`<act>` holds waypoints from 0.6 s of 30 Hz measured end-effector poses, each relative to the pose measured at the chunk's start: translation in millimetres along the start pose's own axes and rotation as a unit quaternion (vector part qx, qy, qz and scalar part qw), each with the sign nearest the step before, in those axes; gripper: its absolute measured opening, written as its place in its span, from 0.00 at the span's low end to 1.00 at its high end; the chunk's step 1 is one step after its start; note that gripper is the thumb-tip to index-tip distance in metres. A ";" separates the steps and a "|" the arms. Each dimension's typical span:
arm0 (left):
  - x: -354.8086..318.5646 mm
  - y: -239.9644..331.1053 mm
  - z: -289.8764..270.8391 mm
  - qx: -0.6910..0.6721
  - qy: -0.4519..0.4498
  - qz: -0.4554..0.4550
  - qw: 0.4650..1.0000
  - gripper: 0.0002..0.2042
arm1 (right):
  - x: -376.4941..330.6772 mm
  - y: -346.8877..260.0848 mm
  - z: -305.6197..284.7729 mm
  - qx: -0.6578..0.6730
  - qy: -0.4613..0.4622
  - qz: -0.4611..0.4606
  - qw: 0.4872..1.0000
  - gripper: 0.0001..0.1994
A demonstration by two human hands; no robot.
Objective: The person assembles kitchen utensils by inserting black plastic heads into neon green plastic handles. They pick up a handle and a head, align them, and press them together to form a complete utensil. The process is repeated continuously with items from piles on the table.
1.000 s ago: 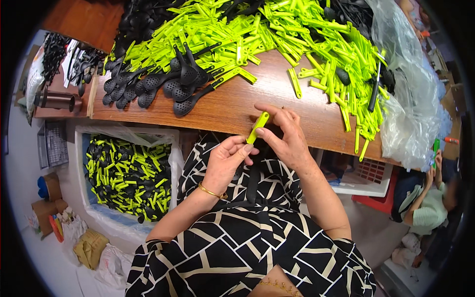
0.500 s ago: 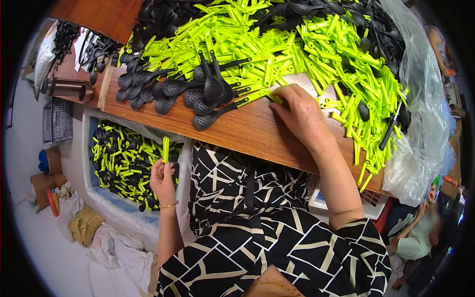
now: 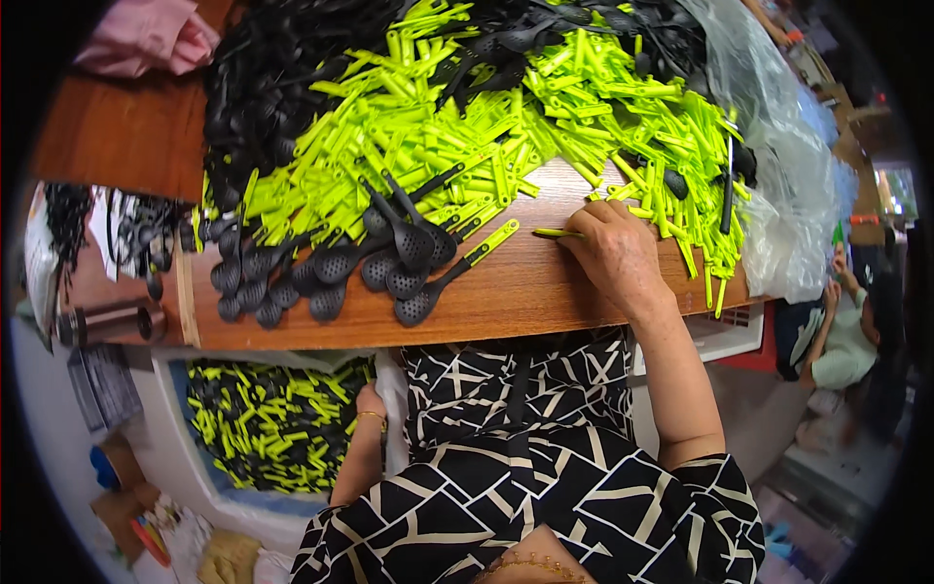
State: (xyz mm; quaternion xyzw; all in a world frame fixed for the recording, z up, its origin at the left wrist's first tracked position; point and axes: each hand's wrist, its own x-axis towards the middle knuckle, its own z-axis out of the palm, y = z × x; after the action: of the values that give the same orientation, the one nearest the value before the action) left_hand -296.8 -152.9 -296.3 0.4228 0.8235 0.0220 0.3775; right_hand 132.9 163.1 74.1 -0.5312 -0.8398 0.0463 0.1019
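My right hand (image 3: 618, 251) is over the tabletop, fingers pinched on a thin green-and-black piece (image 3: 555, 233) whose end sticks out to the left. Left of it lies a black perforated spoon (image 3: 418, 306) with a lime-green handle (image 3: 494, 241), apart from my fingers. Several more black perforated spoons (image 3: 331, 263) overlap farther left along the table. My left hand (image 3: 369, 400) is low at the right side of a lined bin (image 3: 206, 496) of green and black pieces. Its fingers are mostly hidden, and nothing shows in it.
A large heap of lime-green handles (image 3: 409, 127) covers the back of the wooden table (image 3: 545, 292), with black spoon parts (image 3: 263, 88) behind and left. Clear plastic sheeting (image 3: 788, 195) edges the right side. A brown cylinder (image 3: 112, 323) lies at left; another person (image 3: 842, 341) is far right.
My left hand has moved from over the bin to its right side, and the green handle it held no longer shows. My right hand has drawn away from the nearest spoon. The view has shifted.
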 end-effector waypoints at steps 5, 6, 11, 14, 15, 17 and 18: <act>26.8 -2.8 -10.4 0.067 -0.075 0.083 0.991 0.14 | 1.1 5.0 12.2 0.081 -0.017 0.041 0.996 0.07; 24.8 7.0 -18.3 0.082 -0.087 0.103 0.987 0.13 | 1.2 8.0 12.7 0.087 -0.020 0.044 0.995 0.08; 22.5 46.6 -78.8 0.084 -0.055 0.106 0.989 0.12 | 21.2 14.6 8.0 0.186 -0.017 0.106 0.977 0.08; 3.6 87.6 -132.9 0.104 -0.015 0.094 0.990 0.15 | 53.8 7.3 25.3 0.143 0.109 -0.059 0.982 0.08; -8.1 93.5 -145.3 0.062 0.012 0.107 0.992 0.15 | 66.3 -2.1 15.6 0.087 0.054 -0.111 0.989 0.12; -26.4 116.9 -173.7 -0.002 0.013 0.129 0.992 0.12 | 73.5 4.2 24.2 0.041 0.049 -0.129 0.990 0.13; -39.6 130.1 -190.5 -0.039 0.005 0.123 0.992 0.12 | 76.6 8.4 30.6 0.020 0.047 -0.138 0.989 0.14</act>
State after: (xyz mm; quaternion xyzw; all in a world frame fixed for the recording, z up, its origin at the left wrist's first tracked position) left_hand -316.2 -43.7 -90.2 0.5057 0.7655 0.1027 0.3844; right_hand 101.8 236.8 52.0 -0.4100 -0.8980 0.0236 0.1577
